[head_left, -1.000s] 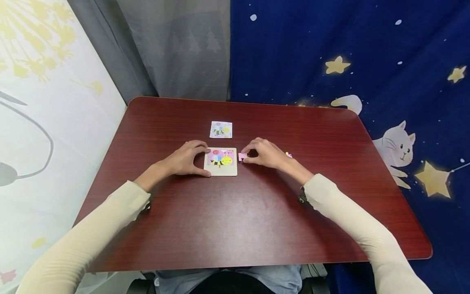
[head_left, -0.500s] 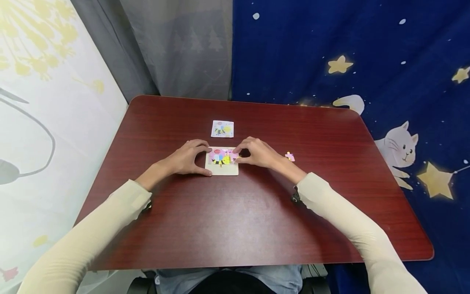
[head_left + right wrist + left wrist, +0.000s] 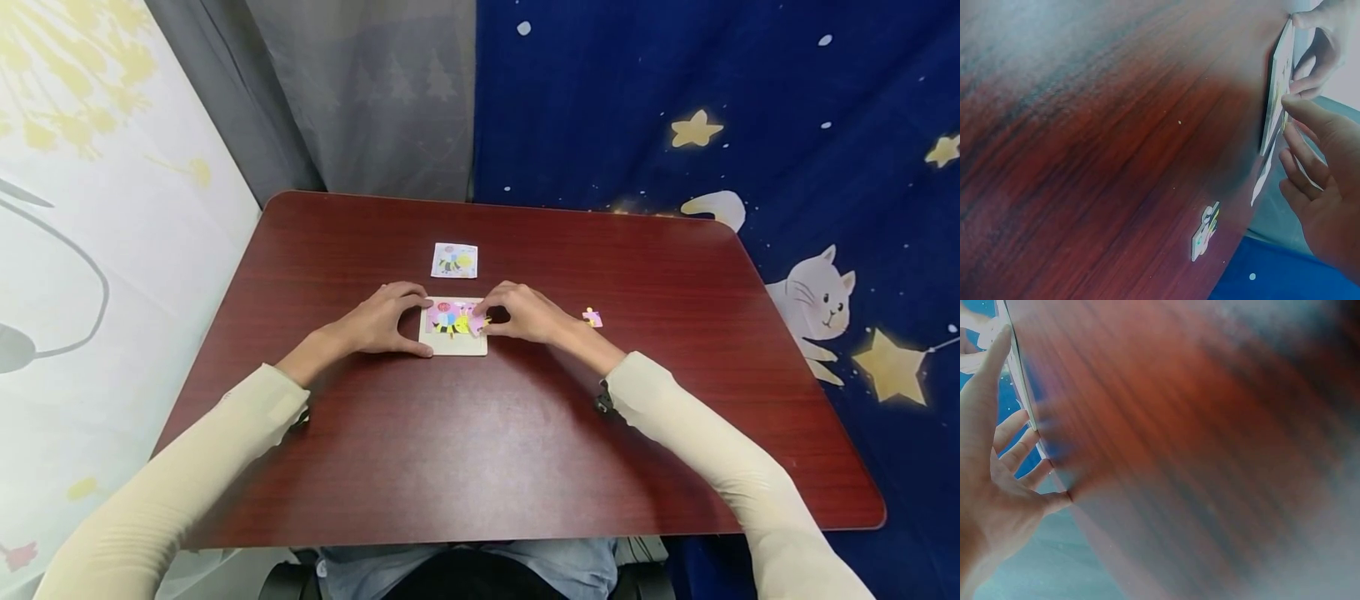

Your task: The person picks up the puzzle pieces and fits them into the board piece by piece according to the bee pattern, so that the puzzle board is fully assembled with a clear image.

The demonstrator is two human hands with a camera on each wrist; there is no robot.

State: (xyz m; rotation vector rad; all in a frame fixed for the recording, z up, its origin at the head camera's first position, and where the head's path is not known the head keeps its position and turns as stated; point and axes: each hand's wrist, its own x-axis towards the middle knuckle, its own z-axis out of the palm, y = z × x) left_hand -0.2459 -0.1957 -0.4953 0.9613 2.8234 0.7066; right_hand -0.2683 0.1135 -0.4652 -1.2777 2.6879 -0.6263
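Observation:
A pale wooden puzzle board lies on the table with a pink, yellow and blue bee picture in its upper part. My left hand holds its left side, thumb at the near corner and fingers at the far corner. In the left wrist view, the left hand's other fingers are spread beside the board. My right hand pinches a pink puzzle piece between thumb and forefinger over the board's right part. The piece looks slightly turned; whether it sits flat cannot be told. In the right wrist view, fingertips partly hide it.
Another pink puzzle piece lies on the table, right of my right hand. Behind the board is a small picture card with the same bee design. The brown table stands against grey and blue curtains.
My right hand has moved left, bringing the pink piece from beside the board onto its right part, where the piece has since turned slightly. My left hand has stayed at the board.

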